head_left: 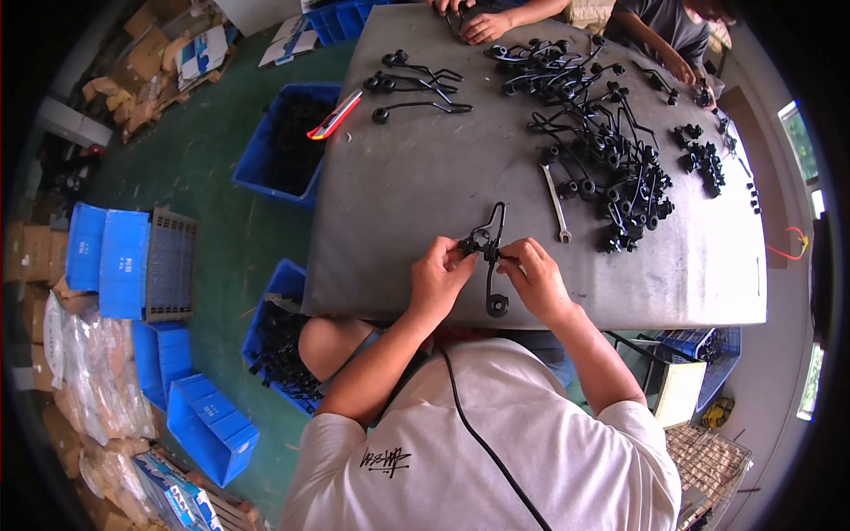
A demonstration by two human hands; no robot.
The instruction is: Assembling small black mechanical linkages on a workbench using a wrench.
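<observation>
Near the table's front edge, both my hands hold a black bent rod (502, 220) with a round ring end (498, 305) pointing towards me. My left hand (440, 281) pinches a small black bushing-like piece (469, 245) at the rod's left side. With thumb and fingers closed, my right hand (538, 281) grips the rod's middle from the right; the fingers partly hide that spot. An open-end wrench (557, 203) lies to the right beyond my right hand. Farther off is a large heap of similar black rods (611, 150).
Several separate rods (416, 87) and a red utility knife (335, 115) lie at the table's (398, 195) far left. Small black parts (704, 161) sit at the right. Blue crates (288, 181) of black parts stand left on the floor. Two people's hands (485, 28) work across the table.
</observation>
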